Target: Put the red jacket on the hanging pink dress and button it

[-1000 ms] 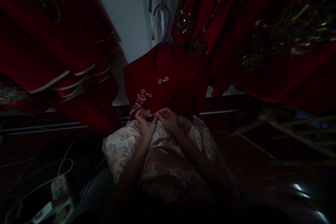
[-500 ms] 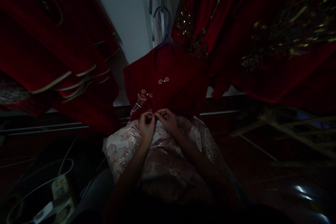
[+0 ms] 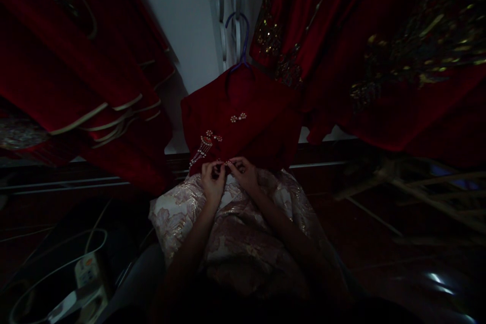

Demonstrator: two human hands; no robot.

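A dark red garment (image 3: 243,126) hangs on a blue hanger (image 3: 238,40) straight ahead. It carries a pearl fastening (image 3: 238,118) near its middle and a beaded tassel ornament (image 3: 201,148) lower left. My left hand (image 3: 212,182) and my right hand (image 3: 245,174) meet at the garment's lower edge, fingers pinched on a small pearl fastening (image 3: 225,163) there. Below my hands lies pale floral brocade fabric (image 3: 243,233).
More red garments hang at the left (image 3: 76,76) and at the right with gold embroidery (image 3: 398,50). A power strip with white cables (image 3: 85,273) lies on the dark floor at the lower left. Wooden slats (image 3: 425,187) stand at the right.
Both hands stay pinched at the garment's lower edge; the fingers shifted slightly. The view has tilted a little.
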